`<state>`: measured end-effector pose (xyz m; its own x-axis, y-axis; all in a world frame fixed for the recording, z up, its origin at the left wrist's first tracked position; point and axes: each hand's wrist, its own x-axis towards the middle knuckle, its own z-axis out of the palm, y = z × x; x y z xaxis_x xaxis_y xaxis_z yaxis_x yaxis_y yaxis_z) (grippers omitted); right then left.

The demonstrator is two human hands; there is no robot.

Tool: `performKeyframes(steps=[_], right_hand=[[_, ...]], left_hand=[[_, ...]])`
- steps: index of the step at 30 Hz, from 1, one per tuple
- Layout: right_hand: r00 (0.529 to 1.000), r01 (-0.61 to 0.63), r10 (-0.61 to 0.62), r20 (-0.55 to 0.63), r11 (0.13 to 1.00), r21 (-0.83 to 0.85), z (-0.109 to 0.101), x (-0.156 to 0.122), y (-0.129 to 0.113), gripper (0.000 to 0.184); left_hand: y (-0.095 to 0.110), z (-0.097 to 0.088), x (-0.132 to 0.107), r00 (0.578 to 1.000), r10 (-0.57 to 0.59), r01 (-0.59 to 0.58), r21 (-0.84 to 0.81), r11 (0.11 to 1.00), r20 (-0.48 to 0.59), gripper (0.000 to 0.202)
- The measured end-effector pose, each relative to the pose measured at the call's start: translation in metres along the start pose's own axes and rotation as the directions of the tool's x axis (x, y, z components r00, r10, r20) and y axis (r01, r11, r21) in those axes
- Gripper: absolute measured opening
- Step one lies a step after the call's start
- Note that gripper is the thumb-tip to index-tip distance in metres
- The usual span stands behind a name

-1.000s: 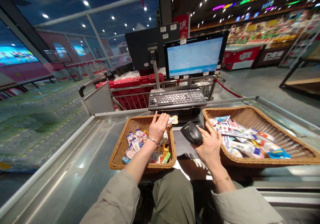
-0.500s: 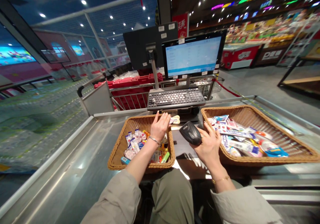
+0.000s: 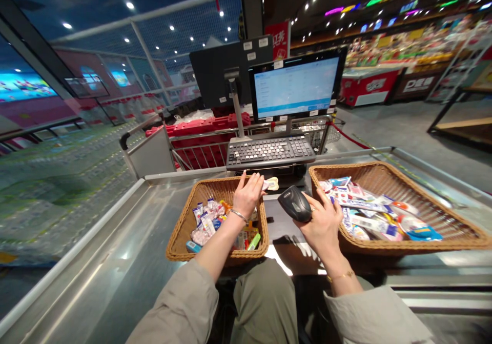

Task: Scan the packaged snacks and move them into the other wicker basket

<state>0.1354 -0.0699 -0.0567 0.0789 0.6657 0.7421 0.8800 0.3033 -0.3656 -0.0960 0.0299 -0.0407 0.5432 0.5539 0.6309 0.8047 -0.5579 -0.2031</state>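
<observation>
My left hand (image 3: 248, 194) is closed on a small pale-yellow packaged item (image 3: 272, 183), above the far right corner of the left wicker basket (image 3: 180, 234). Its kind is too small to tell. Wrapped around a black handheld barcode scanner (image 3: 294, 203) is my right hand (image 3: 321, 221), beside the right basket's near left rim; the scanner's head points left toward the packaged item. Small wrapped sweets (image 3: 207, 223) and colourful packs lie in the left basket. The right wicker basket (image 3: 453, 226) holds several white, blue and red packages (image 3: 369, 208).
A black keyboard (image 3: 271, 150) sits behind the baskets, below a lit monitor (image 3: 295, 87). Another dark screen (image 3: 226, 72) shows its back. The metal counter (image 3: 130, 231) has a raised edge. Beyond stand a metal cart rail and red crates (image 3: 207, 126).
My left hand and the packaged item have shifted slightly right. The scanner in my right hand has also moved a touch to the right. The baskets stay put.
</observation>
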Motion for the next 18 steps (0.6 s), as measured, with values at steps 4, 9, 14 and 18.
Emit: performKeyframes(steps=[4,9,14,18], right_hand=[[0.999,-0.011,0.01,-0.047,0.999,-0.035,-0.005,0.002,0.002,0.024],[0.994,-0.066,0.059,-0.093,0.995,-0.071,-0.017,0.006,0.006,0.029],[0.984,-0.133,0.117,-0.131,0.983,-0.123,-0.034,0.008,0.016,0.031],[0.978,-0.175,0.154,-0.142,0.973,-0.152,-0.048,0.008,0.027,0.037]], left_hand=[[0.004,0.002,0.003,0.999,0.017,-0.017,0.01,1.0,-0.031,0.048],[0.014,0.003,0.011,0.997,0.043,-0.042,0.009,0.999,-0.059,0.047],[0.027,0.004,0.023,0.994,0.07,-0.072,-0.021,0.997,-0.085,0.049],[0.04,0.007,0.032,0.989,0.092,-0.097,-0.041,0.994,-0.113,0.048]])
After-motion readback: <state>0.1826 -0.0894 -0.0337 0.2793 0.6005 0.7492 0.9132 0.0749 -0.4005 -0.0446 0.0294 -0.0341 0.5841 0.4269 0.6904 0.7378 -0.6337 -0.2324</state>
